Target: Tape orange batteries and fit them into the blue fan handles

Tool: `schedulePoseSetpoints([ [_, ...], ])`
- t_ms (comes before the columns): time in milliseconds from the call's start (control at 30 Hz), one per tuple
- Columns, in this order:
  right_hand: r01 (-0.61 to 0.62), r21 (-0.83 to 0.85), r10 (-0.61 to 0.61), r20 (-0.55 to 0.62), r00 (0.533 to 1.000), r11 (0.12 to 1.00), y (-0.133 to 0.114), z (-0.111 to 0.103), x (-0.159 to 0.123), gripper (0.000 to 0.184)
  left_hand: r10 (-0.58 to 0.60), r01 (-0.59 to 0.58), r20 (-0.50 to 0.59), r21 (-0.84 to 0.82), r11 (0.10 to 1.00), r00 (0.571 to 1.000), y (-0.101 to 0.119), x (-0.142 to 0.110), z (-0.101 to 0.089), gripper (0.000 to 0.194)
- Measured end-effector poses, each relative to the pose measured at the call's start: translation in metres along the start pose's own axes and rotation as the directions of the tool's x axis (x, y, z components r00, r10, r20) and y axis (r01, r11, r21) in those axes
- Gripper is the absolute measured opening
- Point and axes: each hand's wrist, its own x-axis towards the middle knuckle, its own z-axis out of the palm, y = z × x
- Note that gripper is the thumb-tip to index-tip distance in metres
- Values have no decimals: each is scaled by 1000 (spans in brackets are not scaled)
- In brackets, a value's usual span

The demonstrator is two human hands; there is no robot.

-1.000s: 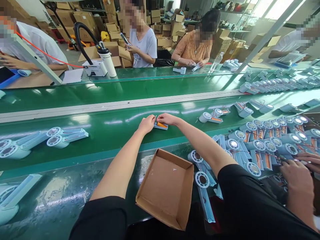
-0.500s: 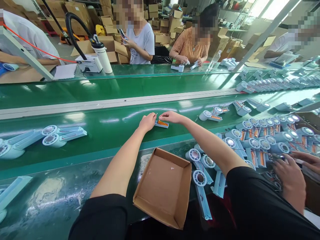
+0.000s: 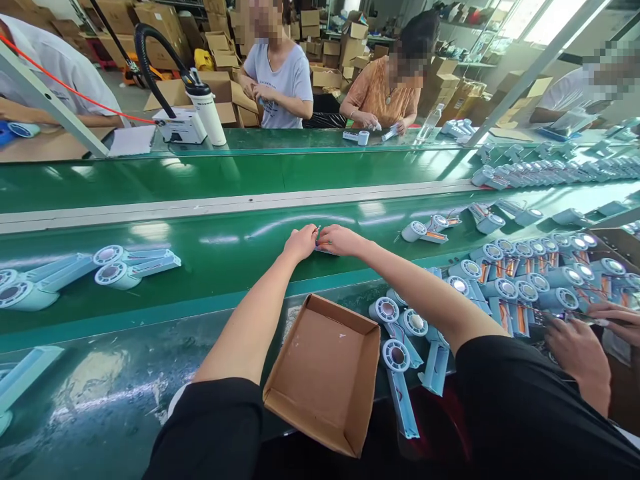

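Out over the green belt, my left hand (image 3: pixel 301 243) is closed, fingers curled around the near end of a light-blue plastic fan housing (image 3: pixel 326 252). Only a sliver of its handle shows under my fingers. My right hand (image 3: pixel 342 240) meets the left from the other side, fingertips pinched together above the handle. Whatever they pinch is too small and covered to make out. Below my forearms sits a shallow cardboard box (image 3: pixel 320 373). Right of it lie several loose fan housings (image 3: pixel 400 387) with round heads and long handles.
More fan housings (image 3: pixel 115 267) lie on the belt (image 3: pixel 240 267) at left, others (image 3: pixel 420 231) at right. Rows of them (image 3: pixel 520 290) crowd the right bench, where a co-worker's hands (image 3: pixel 575 347) work. Across the belt sit several people near a white bottle (image 3: pixel 207 117) and a hose device.
My right hand has moved left against my left hand, covering the orange part that showed in the handle. Across the belt, one person has lowered a phone-like object.
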Motion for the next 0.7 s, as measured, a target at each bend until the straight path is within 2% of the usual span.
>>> schedulePoseSetpoints([
  [167,-8,-87,7,-12,1000,996,-3,3,0,27,-4,4,9,5,1000,1000,4,3,1,41],
  [467,-44,-115,42,-12,999,992,4,-24,-21,25,25,-25,1,2,1000,1000,15,4,5,41],
  [700,-30,-82,32,27,999,996,-1,-7,-25,30,17,-17,2,2,1000,1000,20,8,10,39],
])
